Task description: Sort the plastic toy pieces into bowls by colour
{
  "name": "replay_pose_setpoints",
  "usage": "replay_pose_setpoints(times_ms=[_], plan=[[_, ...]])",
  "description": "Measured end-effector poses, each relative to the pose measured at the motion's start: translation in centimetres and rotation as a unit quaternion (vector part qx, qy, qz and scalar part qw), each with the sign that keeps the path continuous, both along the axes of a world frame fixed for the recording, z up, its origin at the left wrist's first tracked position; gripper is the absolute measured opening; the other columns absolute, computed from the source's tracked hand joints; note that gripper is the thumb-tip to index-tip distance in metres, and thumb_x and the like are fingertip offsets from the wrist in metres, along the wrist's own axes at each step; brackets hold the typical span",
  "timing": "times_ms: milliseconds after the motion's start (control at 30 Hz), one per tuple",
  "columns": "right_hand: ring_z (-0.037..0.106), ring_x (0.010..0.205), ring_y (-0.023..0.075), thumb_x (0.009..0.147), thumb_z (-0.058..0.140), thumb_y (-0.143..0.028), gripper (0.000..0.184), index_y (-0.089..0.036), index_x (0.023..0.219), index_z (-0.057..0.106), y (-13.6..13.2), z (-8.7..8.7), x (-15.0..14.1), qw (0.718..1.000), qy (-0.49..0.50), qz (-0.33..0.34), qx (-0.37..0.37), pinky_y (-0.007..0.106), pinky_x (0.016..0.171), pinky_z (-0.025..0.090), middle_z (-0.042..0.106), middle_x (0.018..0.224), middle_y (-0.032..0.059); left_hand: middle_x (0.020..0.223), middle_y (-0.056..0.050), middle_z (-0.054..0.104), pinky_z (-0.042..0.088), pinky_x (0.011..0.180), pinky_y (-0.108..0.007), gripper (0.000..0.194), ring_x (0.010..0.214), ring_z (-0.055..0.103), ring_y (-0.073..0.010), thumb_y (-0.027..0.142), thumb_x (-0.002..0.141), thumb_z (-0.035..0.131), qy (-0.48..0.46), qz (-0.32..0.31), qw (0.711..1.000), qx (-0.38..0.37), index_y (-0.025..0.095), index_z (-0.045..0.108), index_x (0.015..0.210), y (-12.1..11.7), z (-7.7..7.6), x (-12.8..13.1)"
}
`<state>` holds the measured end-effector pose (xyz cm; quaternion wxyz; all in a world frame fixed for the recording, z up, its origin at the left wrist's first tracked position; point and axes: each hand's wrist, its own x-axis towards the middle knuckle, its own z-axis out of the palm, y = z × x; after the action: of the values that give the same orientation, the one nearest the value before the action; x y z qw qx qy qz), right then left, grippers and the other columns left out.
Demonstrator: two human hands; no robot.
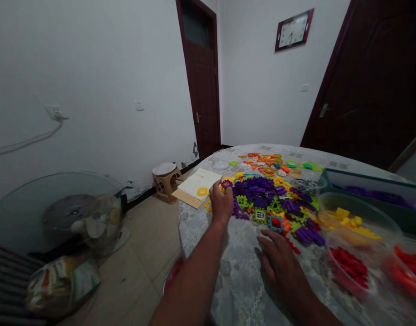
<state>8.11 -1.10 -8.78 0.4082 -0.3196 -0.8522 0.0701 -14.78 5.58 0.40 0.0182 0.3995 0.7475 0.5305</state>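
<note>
My left hand point(222, 203) is at the left side of a heap of plastic interlocking building pieces point(258, 185). Its fingers are curled, and a purple gear-edged building piece point(227, 184) shows at the fingertips, between forefinger and thumb. My right hand point(283, 261) lies low over the tablecloth in front of the heap, fingers stretched out and holding nothing. Just beyond its fingertips are a blue square frame piece point(276, 222) and a green window piece point(260, 215). A yellow square piece point(202, 192) lies on the pale paper sheet point(197, 180) left of my left hand.
At the right stand clear tubs with yellow pieces point(355, 222), red pieces point(350, 267) and orange-red pieces point(411, 262). Behind them is a dark green box point(374, 179) with purple pieces. Orange pieces point(264, 162) lie at the back. A stool point(167, 181) and fan point(97, 222) stand left.
</note>
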Motion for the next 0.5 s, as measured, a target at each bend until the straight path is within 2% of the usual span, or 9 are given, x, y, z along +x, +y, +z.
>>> replay_pose_setpoints(times_ms=[33, 67, 167, 233, 367, 500], plan=[[0.054, 0.133, 0.0326, 0.098, 0.053, -0.020, 0.032, -0.024, 0.129, 0.059, 0.1, -0.2, 0.0, 1.000, -0.002, 0.001, 0.006, 0.058, 0.110, 0.048, 0.057, 0.143, 0.0130, 0.143, -0.015, 0.059, 0.036, 0.116, -0.036, 0.047, 0.136, 0.051, -0.0255, 0.037, 0.097, 0.053, 0.070, 0.025, 0.994, -0.074, 0.017, 0.056, 0.139, 0.2, 0.0, -1.7], [0.054, 0.133, 0.0324, 0.098, 0.053, -0.020, 0.031, -0.024, 0.128, 0.059, 0.2, -0.4, 0.0, 1.000, -0.004, 0.000, 0.011, 0.058, 0.110, 0.049, 0.057, 0.142, 0.0129, 0.146, -0.017, 0.057, 0.033, 0.118, -0.039, 0.050, 0.140, 0.048, -0.0279, 0.041, 0.097, 0.053, 0.085, 0.036, 0.991, -0.102, 0.016, 0.055, 0.141, 0.5, -0.1, -3.3], [0.054, 0.133, 0.0323, 0.099, 0.052, -0.020, 0.031, -0.025, 0.129, 0.059, 0.4, -1.0, -0.1, 1.000, -0.009, -0.007, 0.015, 0.058, 0.111, 0.048, 0.056, 0.142, 0.0124, 0.146, -0.021, 0.057, 0.029, 0.119, -0.052, 0.053, 0.142, 0.045, -0.0358, 0.047, 0.099, 0.049, 0.099, 0.054, 0.981, -0.156, 0.018, 0.056, 0.142, 0.9, -1.0, -7.4], [0.053, 0.134, 0.0325, 0.099, 0.053, -0.020, 0.032, -0.025, 0.130, 0.058, 0.6, -1.4, -0.1, 1.000, -0.010, -0.011, 0.014, 0.058, 0.111, 0.048, 0.056, 0.143, 0.0122, 0.144, -0.024, 0.058, 0.027, 0.118, -0.058, 0.055, 0.142, 0.043, -0.0409, 0.050, 0.098, 0.050, 0.108, 0.060, 0.974, -0.191, 0.017, 0.058, 0.140, 1.0, -2.1, -8.9], [0.053, 0.134, 0.0322, 0.099, 0.055, -0.022, 0.031, -0.025, 0.129, 0.059, 0.8, -2.0, -0.1, 1.000, -0.012, -0.009, 0.013, 0.056, 0.111, 0.048, 0.057, 0.142, 0.0123, 0.144, -0.026, 0.056, 0.021, 0.119, -0.062, 0.058, 0.144, 0.040, -0.0437, 0.053, 0.098, 0.050, 0.145, 0.035, 0.964, -0.221, 0.015, 0.058, 0.140, 0.8, -4.3, -9.3], [0.055, 0.133, 0.0318, 0.099, 0.054, -0.022, 0.029, -0.025, 0.128, 0.060, 0.8, -2.2, -0.1, 1.000, -0.004, -0.012, 0.014, 0.055, 0.110, 0.049, 0.058, 0.141, 0.0124, 0.146, -0.020, 0.057, 0.021, 0.120, -0.057, 0.053, 0.145, 0.039, -0.0379, 0.051, 0.102, 0.042, 0.168, -0.027, 0.962, -0.213, 0.020, 0.056, 0.143, 0.8, -5.5, -8.2]])
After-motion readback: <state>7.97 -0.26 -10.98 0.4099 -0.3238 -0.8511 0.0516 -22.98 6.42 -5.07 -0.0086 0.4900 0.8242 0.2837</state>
